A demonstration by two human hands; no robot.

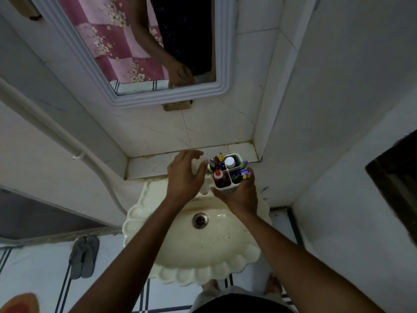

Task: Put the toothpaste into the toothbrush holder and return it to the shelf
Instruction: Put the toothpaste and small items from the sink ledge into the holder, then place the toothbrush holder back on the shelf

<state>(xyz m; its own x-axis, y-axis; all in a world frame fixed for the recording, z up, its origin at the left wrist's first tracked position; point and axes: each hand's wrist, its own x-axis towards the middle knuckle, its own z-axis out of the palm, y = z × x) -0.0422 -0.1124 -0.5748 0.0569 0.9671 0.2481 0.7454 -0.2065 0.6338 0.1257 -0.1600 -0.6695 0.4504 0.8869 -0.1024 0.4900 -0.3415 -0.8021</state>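
Note:
A white toothbrush holder (237,159) with four compartments hovers at the front edge of the tiled shelf (155,163), above the back of the sink. My right hand (240,197) grips it from below and from the right. One compartment holds a white-capped tube (230,162), another a red-capped tube (218,175), and the others hold purple toothbrushes (242,173). I cannot tell which tube is the toothpaste. My left hand (184,175) is just left of the holder, fingers spread, holding nothing.
A cream scalloped sink (203,242) with a metal drain (200,220) lies below the shelf. A framed mirror (158,53) hangs on the tiled wall above. Walls close in on both sides. Grey slippers (84,256) lie on the floor at left.

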